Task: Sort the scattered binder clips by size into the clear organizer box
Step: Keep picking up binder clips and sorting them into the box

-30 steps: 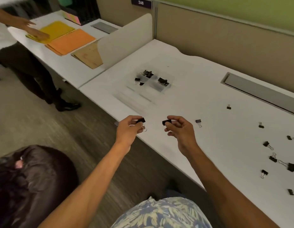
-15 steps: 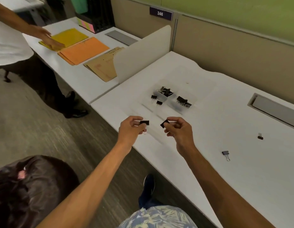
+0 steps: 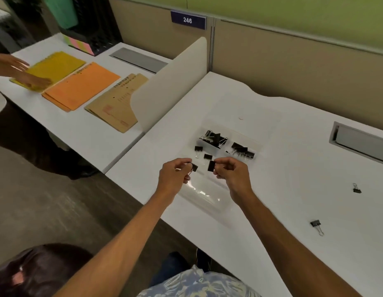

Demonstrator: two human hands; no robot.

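The left hand (image 3: 175,177) pinches a small black clip (image 3: 194,167). The right hand (image 3: 233,176) pinches another clip (image 3: 211,166). Both hang side by side over the clear box (image 3: 207,199). Its small clips (image 3: 198,148) lie just past the fingers, between both hands.

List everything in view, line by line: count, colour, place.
Organizer box: one, clear, mid white desk.
Sorted clips: black; two piles in far compartments, two singles near-left.
Loose clips: two, black, desk's right.
Folders: three; yellow, orange, brown; neighbouring desk.
Another person's hands: two, at the yellow folder.
Cable covers: two, grey, one per desk.
Sign 246: one, blue, on the partition.
Held clips: two, black, over the box: left clip, right clip.
Left grip: one, pinches left clip.
Right grip: one, pinches right clip.
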